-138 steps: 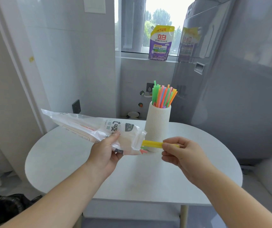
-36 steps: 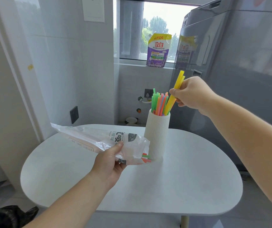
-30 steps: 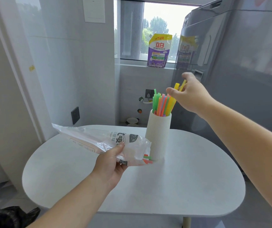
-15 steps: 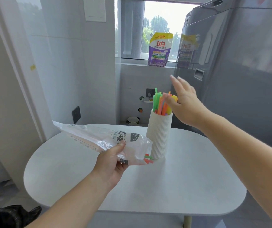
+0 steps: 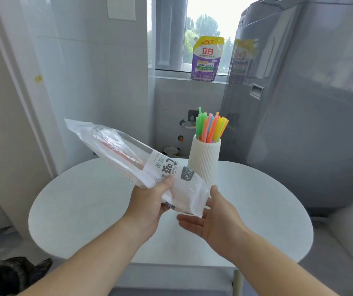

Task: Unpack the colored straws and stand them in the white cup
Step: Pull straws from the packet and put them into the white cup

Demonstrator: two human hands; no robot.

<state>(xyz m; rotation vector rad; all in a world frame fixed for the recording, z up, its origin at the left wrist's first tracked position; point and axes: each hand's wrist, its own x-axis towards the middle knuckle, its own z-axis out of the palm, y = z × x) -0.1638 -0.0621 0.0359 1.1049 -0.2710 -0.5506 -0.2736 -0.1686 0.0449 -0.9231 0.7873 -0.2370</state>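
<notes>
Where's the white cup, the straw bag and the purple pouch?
white cup (image 5: 204, 161), head view, ribbed side.
straw bag (image 5: 118, 144), head view, clear middle part.
purple pouch (image 5: 206, 58), head view, front label.

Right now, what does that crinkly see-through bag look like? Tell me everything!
The crinkly clear plastic bag has a white label with dark characters. Something red, likely straws, shows inside. It is held tilted above the round white table, far end raised to the left. The left hand grips it near its low end, thumb on top. The open right hand sits palm-up under that end.
</notes>
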